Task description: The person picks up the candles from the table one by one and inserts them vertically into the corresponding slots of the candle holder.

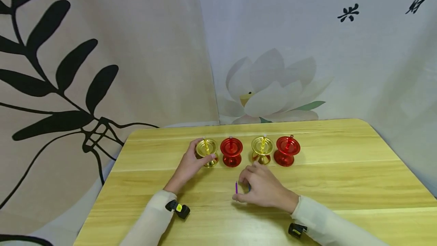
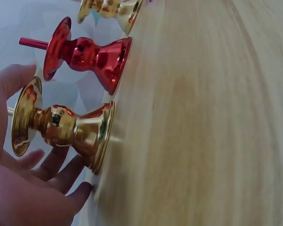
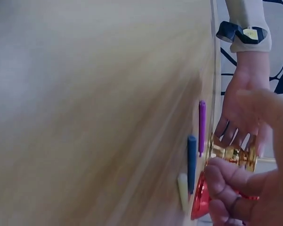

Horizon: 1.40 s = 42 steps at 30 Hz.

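Observation:
My left hand (image 1: 191, 164) holds the leftmost gold candle holder (image 2: 63, 127), thumb by its dish and fingers around the far side. A thin stick stands up from that dish. Beside it is a red candle holder (image 1: 231, 151), then another gold candle holder (image 1: 262, 149) and another red candle holder (image 1: 288, 150), each with a thin upright stick. My right hand (image 1: 261, 187) is just over the table, thumb and fingers apart. Beneath it lie a purple stick (image 3: 202, 127), a blue stick (image 3: 192, 162) and a pale yellow stick (image 3: 183, 190); the pale one is hidden in the head view.
The light wooden table (image 1: 341, 185) runs up to a pale curtain (image 1: 164, 48) printed with leaves, a lotus and characters. Each wrist has a strapped camera, such as the left wrist camera (image 1: 181, 210).

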Tool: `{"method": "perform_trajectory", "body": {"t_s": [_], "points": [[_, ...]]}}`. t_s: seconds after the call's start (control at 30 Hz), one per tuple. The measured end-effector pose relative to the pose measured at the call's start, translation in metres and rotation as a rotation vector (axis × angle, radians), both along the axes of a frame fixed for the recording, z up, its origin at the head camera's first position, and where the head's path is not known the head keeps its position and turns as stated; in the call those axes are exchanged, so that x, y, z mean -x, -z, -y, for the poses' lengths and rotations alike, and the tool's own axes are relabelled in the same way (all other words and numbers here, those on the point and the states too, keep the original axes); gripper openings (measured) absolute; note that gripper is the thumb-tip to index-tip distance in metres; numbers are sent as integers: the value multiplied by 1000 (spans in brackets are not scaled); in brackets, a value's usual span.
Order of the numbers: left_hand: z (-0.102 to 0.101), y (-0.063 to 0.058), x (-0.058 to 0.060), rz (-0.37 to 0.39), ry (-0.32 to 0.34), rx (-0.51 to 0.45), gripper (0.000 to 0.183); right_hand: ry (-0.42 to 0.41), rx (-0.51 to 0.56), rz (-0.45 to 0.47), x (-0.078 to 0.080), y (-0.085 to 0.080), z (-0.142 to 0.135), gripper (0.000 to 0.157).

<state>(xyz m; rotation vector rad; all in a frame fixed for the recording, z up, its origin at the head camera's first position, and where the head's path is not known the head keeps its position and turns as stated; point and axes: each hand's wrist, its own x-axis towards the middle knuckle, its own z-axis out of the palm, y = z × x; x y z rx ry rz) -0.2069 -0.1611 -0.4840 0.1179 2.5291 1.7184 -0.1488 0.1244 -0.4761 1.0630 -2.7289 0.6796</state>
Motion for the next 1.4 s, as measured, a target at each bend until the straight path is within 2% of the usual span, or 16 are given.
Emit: {"method": "perform_trajectory", "body": {"t_s": [0.2,0.47,1.0,1.4], "points": [[-2,0,0,6,-11,-1,79,-13,-22,-6,0,-1,8,43],[-2,1,0,11,-6,-8,79,-12,-33,47,2,-1,14,37],[-1,1,-3,10,-4,-33,78,-96,11,99,2,0,18,23],[-2,-1,-3,22,-14,-38,79,-116,29,166,2,-4,25,19]]}}
